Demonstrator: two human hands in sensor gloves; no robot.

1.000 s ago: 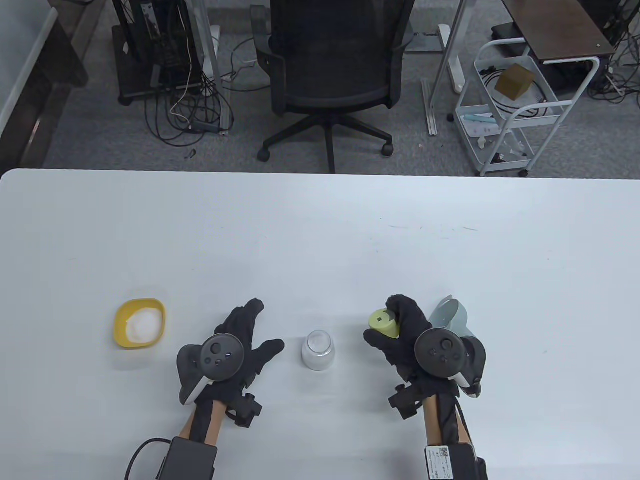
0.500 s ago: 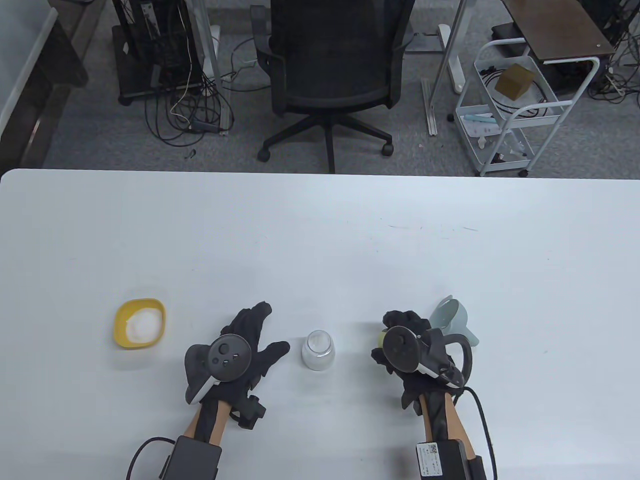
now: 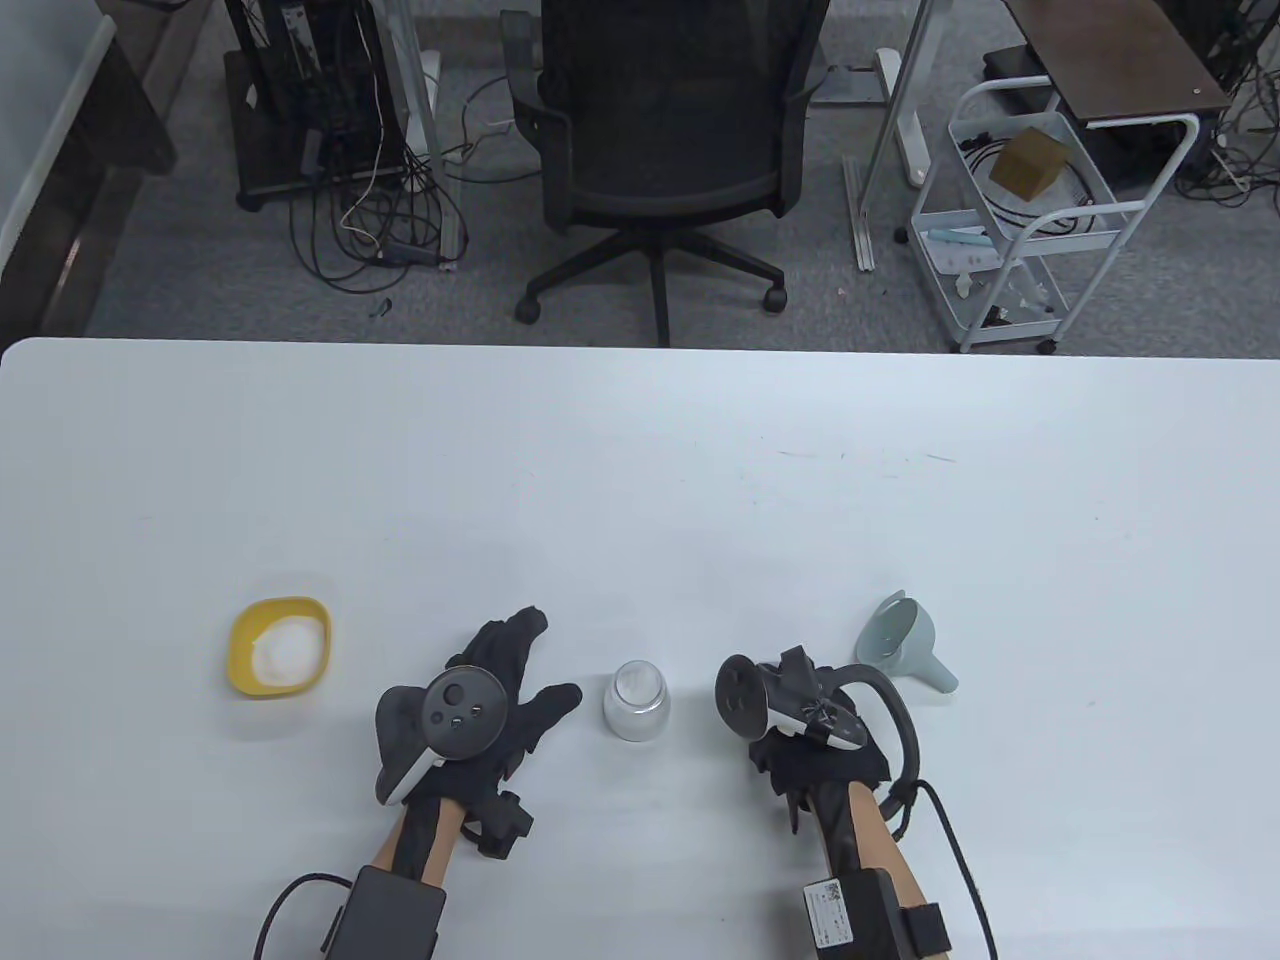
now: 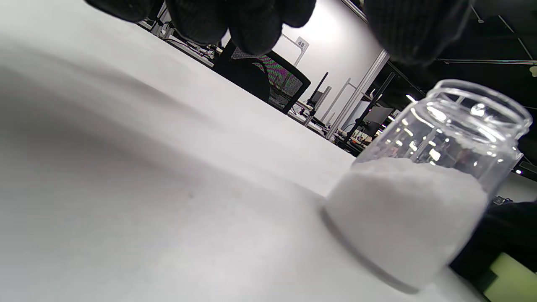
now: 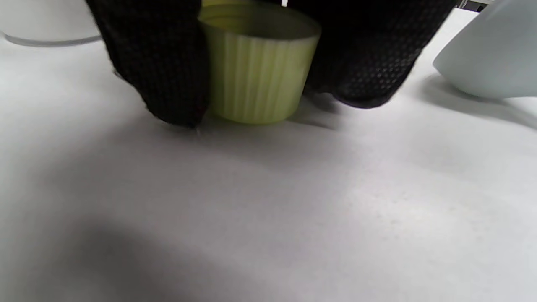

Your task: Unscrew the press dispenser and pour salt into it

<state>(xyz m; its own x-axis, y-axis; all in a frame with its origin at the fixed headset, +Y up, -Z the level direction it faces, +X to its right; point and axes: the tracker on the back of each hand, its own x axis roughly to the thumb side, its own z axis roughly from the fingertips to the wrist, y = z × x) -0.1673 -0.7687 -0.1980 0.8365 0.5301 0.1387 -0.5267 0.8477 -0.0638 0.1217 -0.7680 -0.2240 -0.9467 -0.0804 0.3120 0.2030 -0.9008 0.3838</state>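
Nearest the bottom edge of the table view, your right hand sits at lower right of centre, rolled onto its side so the tracker faces left. In the right wrist view its fingers close around both sides of the yellow-green ribbed cap, which stands on the table with its open end up; the fingertips reach down to the tabletop on either side of it. In the table view the cap is hidden under that hand.

Your left hand lies at lower left of centre, palm down, fingers spread and thumb stretched toward the jar; it holds nothing.

Between your hands stands the glass dispenser jar, upright, mouth open, about half full of white salt. In the left wrist view the jar fills the right side, just beyond your thumb, not touching it.

To the upper right of your right hand lies a pale blue funnel on its side, spout pointing toward lower right. At the left, a yellow bowl holds a heap of white salt, well apart from your left hand.

Beyond the table's far edge, a black office chair stands top centre, and a white wire cart at upper right.
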